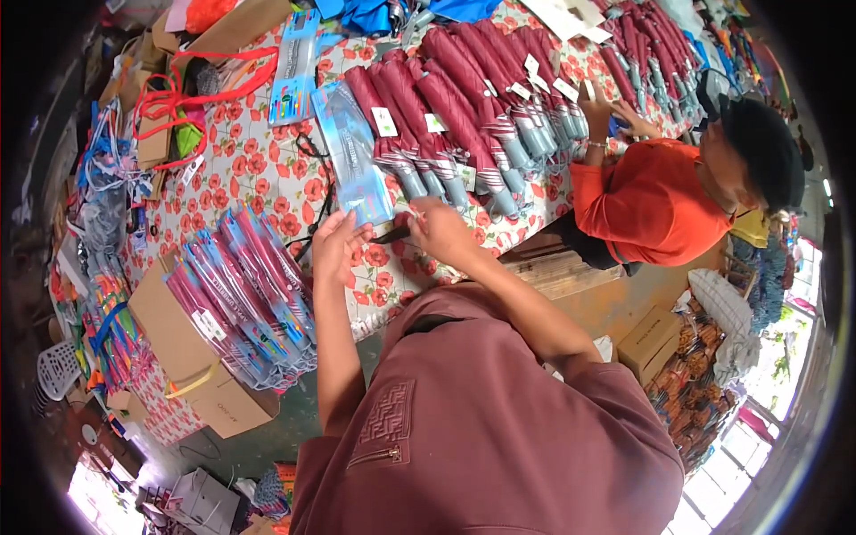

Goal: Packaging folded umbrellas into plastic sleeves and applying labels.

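Observation:
A clear plastic sleeve with blue and coloured print lies slanting on the table, its near end at my left hand. The fingers of that hand are pinched on the sleeve's edge. My right hand is closed, just right of the sleeve's near end. A thin dark thing sticks out from it toward my left hand; its kind I cannot make out. Beyond both hands lies a row of folded maroon umbrellas with grey handles and white tags. Another printed sleeve lies farther back.
A cardboard box at the left holds several maroon umbrellas in printed sleeves. A co-worker in an orange top works at the table's right side. Red straps lie back left on the flowered tablecloth. A carton stands on the floor.

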Available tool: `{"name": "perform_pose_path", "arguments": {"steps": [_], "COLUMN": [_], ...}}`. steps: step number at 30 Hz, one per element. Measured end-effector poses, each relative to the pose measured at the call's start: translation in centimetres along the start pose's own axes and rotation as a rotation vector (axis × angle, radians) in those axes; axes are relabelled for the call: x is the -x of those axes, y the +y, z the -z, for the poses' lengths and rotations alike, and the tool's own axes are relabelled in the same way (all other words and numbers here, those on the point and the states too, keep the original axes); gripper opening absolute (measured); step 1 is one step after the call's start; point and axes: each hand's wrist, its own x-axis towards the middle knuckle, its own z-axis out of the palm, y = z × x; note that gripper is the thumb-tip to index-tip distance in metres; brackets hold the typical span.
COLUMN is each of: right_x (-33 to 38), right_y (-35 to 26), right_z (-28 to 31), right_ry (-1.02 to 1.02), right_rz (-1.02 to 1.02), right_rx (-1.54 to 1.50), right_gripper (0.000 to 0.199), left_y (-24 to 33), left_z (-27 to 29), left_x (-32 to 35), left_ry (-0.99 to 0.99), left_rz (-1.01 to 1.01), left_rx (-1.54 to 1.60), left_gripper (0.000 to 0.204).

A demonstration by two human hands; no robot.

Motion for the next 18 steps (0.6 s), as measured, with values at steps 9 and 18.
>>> {"name": "perform_pose_path", "arguments": {"steps": [9, 18], "right_x": [-6.1, -9.2], "right_y": [2.5, 3.8], "right_z": [-5.5, -8.5], "right_ry": [0.179, 0.36], "right_rz": [-0.038, -0.099], "right_rx": [0.243, 0.398], "right_gripper": [0.058, 0.056], "left_y": [3.3, 6.3], "left_z": [-1.2, -2.0], "left_x": [6.1, 9.8], "left_ry": [-0.355, -0.424], "left_rz": [-0.078, -0.176], "left_rx": [0.167, 0.004], "left_gripper": [0.029, 0.032]}}
